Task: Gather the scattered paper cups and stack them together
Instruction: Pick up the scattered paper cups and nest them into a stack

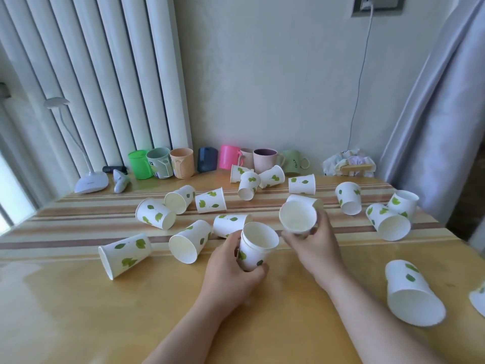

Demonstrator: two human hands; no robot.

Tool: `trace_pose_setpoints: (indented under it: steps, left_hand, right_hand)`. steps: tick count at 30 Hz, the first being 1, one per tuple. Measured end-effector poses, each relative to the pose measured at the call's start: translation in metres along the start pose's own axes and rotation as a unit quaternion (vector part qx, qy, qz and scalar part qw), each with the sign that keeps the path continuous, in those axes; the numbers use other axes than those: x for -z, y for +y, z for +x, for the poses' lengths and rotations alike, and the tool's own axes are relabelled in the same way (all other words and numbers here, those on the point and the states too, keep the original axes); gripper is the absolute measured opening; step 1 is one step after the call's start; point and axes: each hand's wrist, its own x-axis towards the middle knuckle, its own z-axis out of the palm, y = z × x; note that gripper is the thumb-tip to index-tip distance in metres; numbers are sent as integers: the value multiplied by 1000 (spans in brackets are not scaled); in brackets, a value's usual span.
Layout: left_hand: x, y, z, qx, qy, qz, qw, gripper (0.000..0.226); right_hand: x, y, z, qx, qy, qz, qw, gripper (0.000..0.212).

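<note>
White paper cups printed with green leaves point(125, 254) lie tipped over across the glossy wooden desk point(78, 311), from its left edge to its right edge. Near the middle, the left hand point(231, 269) wraps its fingers point(258, 270) around a nested stack of 2 leaf-print cups point(256, 245), held upright. Just right, the right hand point(312, 240) grips a single paper cup point(299, 215), mouth tilted towards the camera. At the back edge, a pale green ceramic mug point(295, 158) reads "SMILE".
</note>
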Motion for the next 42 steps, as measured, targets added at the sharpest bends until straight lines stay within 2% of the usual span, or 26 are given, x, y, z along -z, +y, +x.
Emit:
trace_pose_setpoints:
  steps: [2, 4, 8, 11, 12, 14, 18, 22, 27, 29, 34, 38, 39, 40, 42]
  left_hand:
    - [-1, 1, -1, -1, 1, 11, 1000, 60]
    - [-2, 1, -1, -6, 2, 17, 1000, 61]
    - [-2, -1, -1, -23, 16, 45, 999, 63]
    - [-6, 1, -1, -48, 15, 72, 996, 71]
    - [-6, 2, 1, -49, 17, 77, 996, 72]
    - [-6, 3, 2, -43, 18, 88, 995, 72]
    - [-6, 4, 0, -46, 17, 93, 994, 63]
    - [-5, 3, -1, -33, 25, 69, 997, 56]
    - [-4, 2, -2, -15, 39, 62, 997, 57]
    - [-4, 3, -2, -14, 33, 73, 997, 55]
    - [-6, 7, -1, -8, 25, 99, 995, 57]
    - [12, 11, -3, -23, -80, 167, 982, 50]
    - [21, 10, -3, -22, -82, 176, 981, 45]
    - [31, 7, -3, -25, -43, 187, 981, 37]
    - [52, -6, -1, -67, 122, 249, 959, 25]
  right_hand:
    - [-4, -20, 5, -91, 20, 229, 969, 45]
    - [-5, -38, 11, -131, -10, 334, 933, 36]
    - [-10, -42, 6, -65, -95, 324, 939, 37]
    - [-7, -27, 0, -92, -116, 367, 918, 63]
    - [-6, -24, 1, -93, -129, 366, 917, 69]
    - [-4, -20, 1, -80, -160, 337, 924, 65]
    - [-4, -15, -8, -89, -269, 276, 918, 66]
    - [-9, -11, -12, -124, -296, 252, 913, 69]
    - [-7, -4, -12, -118, -354, 189, 908, 96]
    - [-8, -6, -15, -108, -352, 147, 918, 100]
    - [-17, -6, -19, -61, -308, 49, 948, 75]
    - [-11, -5, -15, -34, -268, 49, 962, 70]
    - [-9, -5, -12, -24, -260, 41, 964, 69]
    - [-7, -5, -11, -12, -256, 24, 966, 67]
    - [-4, -3, -8, 4, -258, -26, 966, 64]
